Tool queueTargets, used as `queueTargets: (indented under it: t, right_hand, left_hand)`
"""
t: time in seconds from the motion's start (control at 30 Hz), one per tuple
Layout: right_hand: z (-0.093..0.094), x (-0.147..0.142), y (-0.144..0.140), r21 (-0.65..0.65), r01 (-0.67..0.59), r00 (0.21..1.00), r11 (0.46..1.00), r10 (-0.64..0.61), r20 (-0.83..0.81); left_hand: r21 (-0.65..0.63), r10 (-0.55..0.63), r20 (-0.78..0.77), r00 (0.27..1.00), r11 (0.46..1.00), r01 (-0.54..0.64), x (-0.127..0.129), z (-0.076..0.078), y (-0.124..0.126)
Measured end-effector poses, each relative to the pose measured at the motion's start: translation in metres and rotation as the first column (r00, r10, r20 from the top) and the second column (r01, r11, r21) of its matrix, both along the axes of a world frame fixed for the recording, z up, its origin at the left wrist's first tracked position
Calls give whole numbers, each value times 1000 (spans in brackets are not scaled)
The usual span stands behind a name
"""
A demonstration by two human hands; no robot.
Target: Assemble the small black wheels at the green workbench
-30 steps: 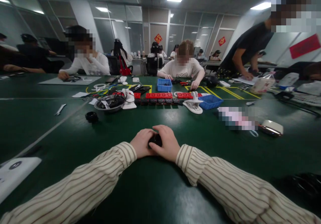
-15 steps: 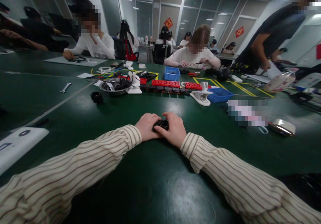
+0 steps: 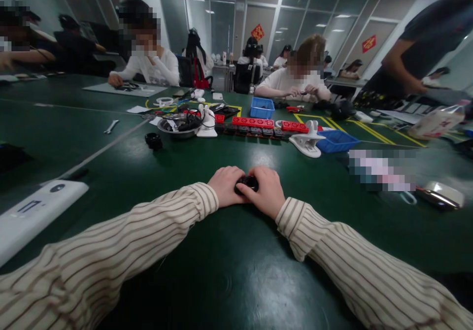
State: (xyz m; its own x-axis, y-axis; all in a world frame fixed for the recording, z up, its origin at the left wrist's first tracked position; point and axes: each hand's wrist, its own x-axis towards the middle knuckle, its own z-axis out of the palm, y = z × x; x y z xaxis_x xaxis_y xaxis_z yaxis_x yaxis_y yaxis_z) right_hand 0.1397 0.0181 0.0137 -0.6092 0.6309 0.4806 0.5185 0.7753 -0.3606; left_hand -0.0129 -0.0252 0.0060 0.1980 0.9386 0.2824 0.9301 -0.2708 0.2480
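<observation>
Between my two hands, low over the green table (image 3: 236, 251), is a small round black part (image 3: 248, 183) with a shiny top. My left hand (image 3: 228, 186) curls around its left side. My right hand (image 3: 266, 188) closes on it from the right, with the thumb lying across its near edge. Fingers cover most of the part, so its exact kind cannot be made out. Farther off to the left stands another short black cylindrical part (image 3: 153, 142), apart from both hands.
Ahead lie a metal bowl (image 3: 177, 129) of cables, red power strips (image 3: 253, 122), white clips (image 3: 307, 141) and blue baskets (image 3: 263, 108). At left are a wrench (image 3: 111, 126) and a white device (image 3: 40, 216); a shiny case (image 3: 441, 194) lies right. Co-workers sit across the table.
The whole view has shifted, so things appear farther right. Both hands keep hold of the round black part, whose top looks slightly turned. The standing person at right has moved their arms.
</observation>
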Motion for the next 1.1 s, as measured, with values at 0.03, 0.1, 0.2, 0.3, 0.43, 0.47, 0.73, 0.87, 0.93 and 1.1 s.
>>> queueTargets:
  t: [0.03, 0.1, 0.2, 0.3, 0.43, 0.47, 0.73, 0.87, 0.93, 1.1]
  right_hand:
    - [0, -1, 1, 5, -19, 1000, 1000, 19, 1]
    - [1, -2, 5, -2, -114, 993, 993, 114, -25]
    - [1, -5, 12, -18, -311, 947, 950, 308, -87]
    - [-1, -11, 23, 1, -422, 899, 906, 419, -125]
    - [-3, -19, 37, -17, -424, 887, 905, 411, -211]
    - [-3, -20, 39, -34, -414, 888, 910, 395, -237]
    - [-6, -23, 30, -126, -279, 929, 952, 234, -286]
    - [-2, -22, 23, -92, -31, 995, 995, 21, -100]
    - [-1, -21, 21, -63, 49, 998, 997, -50, -28]
    - [1, -16, 17, -53, -25, 1000, 998, 24, -19]
  left_hand:
    - [-1, -17, -13, 1000, 1000, 17, -1, 0, 1]
    - [1, -84, -1, 996, 996, 84, -6, -1, 6]
    - [-27, -228, 99, 969, 972, 232, -18, -2, 20]
    - [-60, -304, 156, 940, 947, 316, -27, -3, 37]
    - [-57, -263, 158, 952, 960, 275, -26, -3, 51]
    - [-54, -245, 160, 956, 965, 256, -25, -3, 51]
    - [-57, -61, 127, 990, 996, 68, -16, -6, 38]
    - [-57, -77, 139, 987, 995, 86, -13, -9, 37]
    - [-54, -98, 160, 982, 993, 108, -13, -9, 38]
    - [-62, -207, 147, 967, 974, 218, -18, -6, 39]
